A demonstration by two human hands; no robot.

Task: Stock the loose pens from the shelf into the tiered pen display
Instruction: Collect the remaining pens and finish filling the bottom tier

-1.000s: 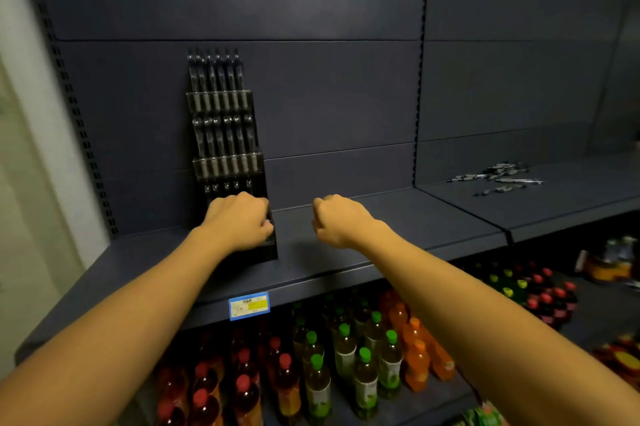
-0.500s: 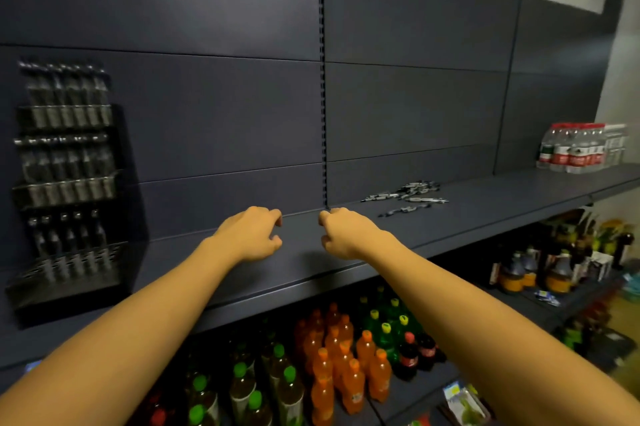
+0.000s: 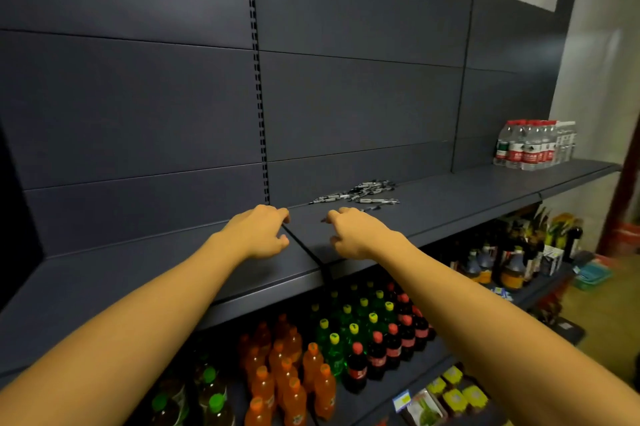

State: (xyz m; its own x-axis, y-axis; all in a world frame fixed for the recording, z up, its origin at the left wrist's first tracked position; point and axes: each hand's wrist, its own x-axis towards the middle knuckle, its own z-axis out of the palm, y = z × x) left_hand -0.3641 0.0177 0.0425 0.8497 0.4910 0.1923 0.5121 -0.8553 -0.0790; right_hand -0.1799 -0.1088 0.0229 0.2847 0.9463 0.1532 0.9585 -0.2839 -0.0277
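A small heap of loose pens [image 3: 358,193] with black and clear barrels lies on the dark grey shelf [image 3: 467,193], close to the back panel. My right hand [image 3: 353,233] hovers just in front of the heap, fingers loosely curled and holding nothing. My left hand [image 3: 259,231] hangs beside it to the left, over the seam between two shelf boards, also holding nothing. Only a dark edge of the tiered pen display [image 3: 14,211] shows at the far left border.
A pack of water bottles [image 3: 533,145] stands at the shelf's far right end. Below the shelf are rows of orange, green and dark soda bottles [image 3: 332,349]. More bottles and goods [image 3: 502,263] fill lower shelves at the right.
The view has swung right, so the pen display has slid almost out of frame and the pen heap is nearer. Both hands have moved from the display toward the pens.
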